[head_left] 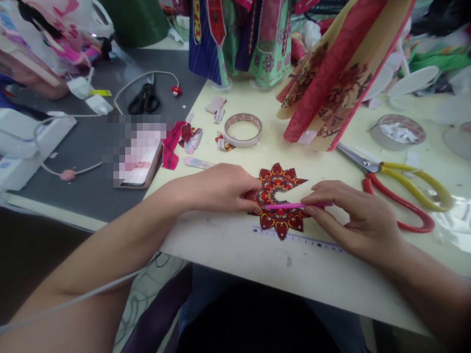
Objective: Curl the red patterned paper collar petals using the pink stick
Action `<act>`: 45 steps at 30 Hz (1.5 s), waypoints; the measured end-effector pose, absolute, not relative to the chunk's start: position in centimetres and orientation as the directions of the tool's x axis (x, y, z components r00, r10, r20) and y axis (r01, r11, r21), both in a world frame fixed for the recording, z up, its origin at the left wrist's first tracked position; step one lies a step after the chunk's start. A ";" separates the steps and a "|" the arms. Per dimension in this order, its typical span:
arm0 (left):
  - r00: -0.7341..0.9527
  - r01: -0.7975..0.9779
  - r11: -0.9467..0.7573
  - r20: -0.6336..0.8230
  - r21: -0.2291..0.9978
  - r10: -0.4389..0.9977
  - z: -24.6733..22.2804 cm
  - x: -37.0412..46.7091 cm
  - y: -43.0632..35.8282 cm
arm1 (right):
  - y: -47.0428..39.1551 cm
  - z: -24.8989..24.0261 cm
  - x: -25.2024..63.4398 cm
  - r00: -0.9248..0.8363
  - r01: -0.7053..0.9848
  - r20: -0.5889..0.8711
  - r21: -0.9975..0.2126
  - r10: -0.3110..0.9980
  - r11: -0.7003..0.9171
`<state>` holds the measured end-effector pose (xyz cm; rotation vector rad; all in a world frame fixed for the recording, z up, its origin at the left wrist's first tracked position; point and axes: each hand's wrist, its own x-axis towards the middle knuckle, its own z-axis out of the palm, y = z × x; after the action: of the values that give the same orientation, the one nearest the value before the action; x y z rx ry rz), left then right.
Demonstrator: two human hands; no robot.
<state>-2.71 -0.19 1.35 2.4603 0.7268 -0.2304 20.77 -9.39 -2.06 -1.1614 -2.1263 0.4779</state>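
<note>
A dark red, flower-patterned cutout with pointed petals and an open notch on its right side lies flat on the pale table. My left hand is closed at its left edge, thumb and forefinger pinched there; the fingertips partly hide that edge. Between the thumb and fingers of my right hand is a thin pink stick, pointing left across the cutout, its tip near my left thumb. Whether it touches the cutout I cannot tell. Small pale dots show on the lower petals. A clear ruler lies partly under the lower petals.
Scissors with red and yellow handles lie by my right hand. Behind are a tape roll, fabric scraps, a hanging patterned cloth and a round tub. A phone and black scissors are left.
</note>
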 end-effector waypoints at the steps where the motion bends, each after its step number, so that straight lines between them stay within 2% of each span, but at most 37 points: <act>1: 0.835 0.550 -0.697 -0.311 0.461 0.454 1.3 -2.7 -0.2 | -9.4 -2.1 20.8 -0.388 0.601 0.373 -0.591 0.843 0.538; 17: 0.783 0.622 -0.659 -0.355 0.422 0.512 1.1 -1.9 -0.3 | -9.3 -2.2 20.8 -0.388 0.591 0.362 -0.608 0.848 0.530; 37: 0.794 0.607 -0.679 -0.343 0.414 0.501 1.0 -2.1 -0.3 | -9.4 -2.1 20.8 -0.352 0.627 0.348 -0.602 0.869 0.495; 45: 0.810 0.586 -0.676 -0.342 0.446 0.476 1.2 -2.2 -0.3 | -9.5 -2.1 20.9 -0.272 0.650 0.348 -0.622 0.897 0.438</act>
<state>-2.24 -0.26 1.16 2.4439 0.7830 -0.2668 20.89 -9.52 -2.12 -1.2960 -2.0207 0.4733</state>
